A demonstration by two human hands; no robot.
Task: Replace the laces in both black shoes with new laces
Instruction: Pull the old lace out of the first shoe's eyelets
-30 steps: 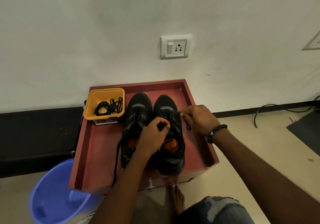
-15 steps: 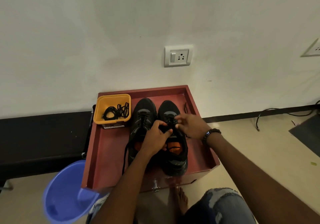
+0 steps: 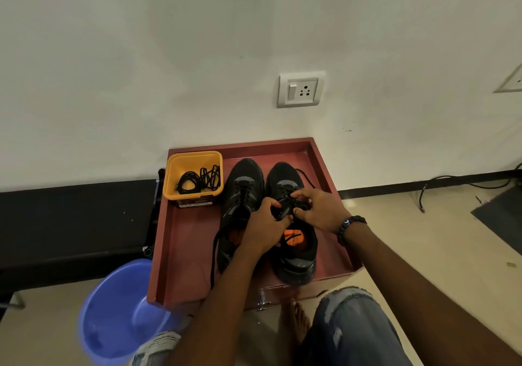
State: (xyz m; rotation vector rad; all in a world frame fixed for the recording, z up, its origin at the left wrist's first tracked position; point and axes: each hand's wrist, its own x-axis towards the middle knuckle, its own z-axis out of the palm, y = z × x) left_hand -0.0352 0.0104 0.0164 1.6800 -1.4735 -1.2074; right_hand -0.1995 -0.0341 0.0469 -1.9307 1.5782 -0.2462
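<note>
Black lace [image 3: 285, 209], soft and limp, is pinched over the right-hand shoe [image 3: 293, 224] at tray [image 3: 195, 252] centre by left hand [image 3: 265, 227] and right hand [image 3: 319, 210]; best gripped near its stiff tip.

A red-brown tray [image 3: 186, 252] with raised rims sits against the wall. On it stand two black shoes [image 3: 243, 187] side by side, toes toward the wall, and a yellow tub [image 3: 172, 173] of coiled black laces [image 3: 197, 180] in the far left corner. A blue basin [image 3: 113, 309] rests on the floor [image 3: 423, 252] beside the tray.
</note>
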